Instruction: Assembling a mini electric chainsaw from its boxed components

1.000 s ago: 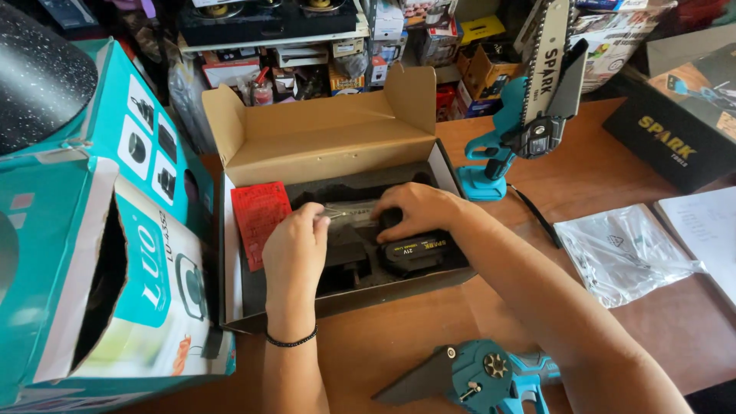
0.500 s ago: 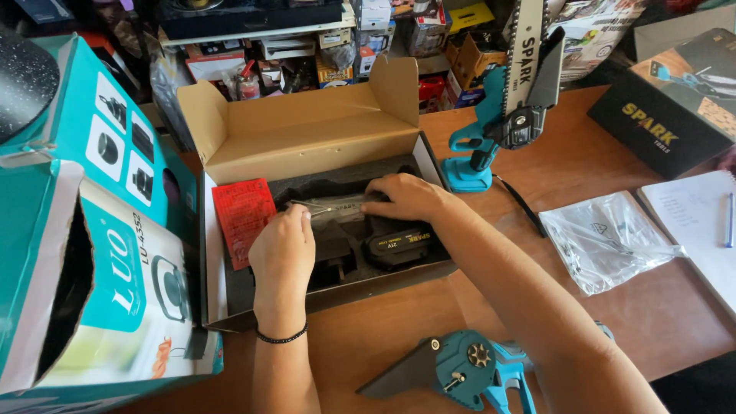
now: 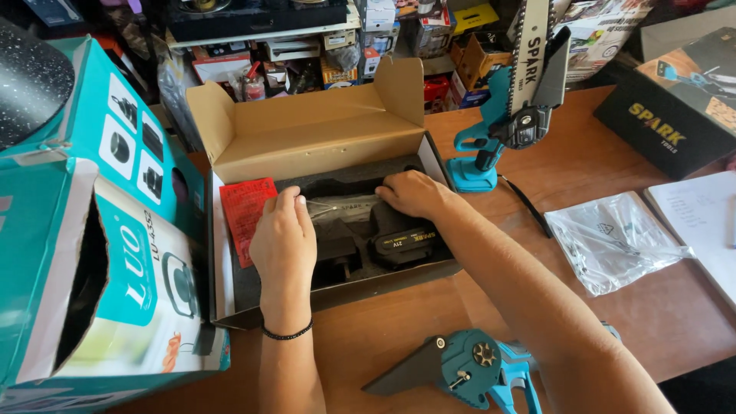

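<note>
An open cardboard box (image 3: 307,146) lies on the wooden table, lined with black foam. Both my hands are inside it. My left hand (image 3: 284,241) rests palm-down on the left part of the foam, its fingertips at a clear plastic packet (image 3: 345,207) lying across the insert. My right hand (image 3: 410,192) presses on the right end of that packet. Just below it sits a black battery pack (image 3: 402,241) in its slot. A red leaflet (image 3: 244,215) lies at the box's left side. Whether either hand pinches the packet is hidden.
A blue mini chainsaw (image 3: 510,115) stands upright right of the box. Another blue tool (image 3: 468,368) lies at the near edge. Large teal cartons (image 3: 100,253) crowd the left. A clear plastic bag (image 3: 613,238), white paper (image 3: 701,215) and a black box (image 3: 675,115) sit right.
The view has shifted slightly. Both hands stay in the box on the foam insert; the left hand has slid a little nearer the plastic packet.
</note>
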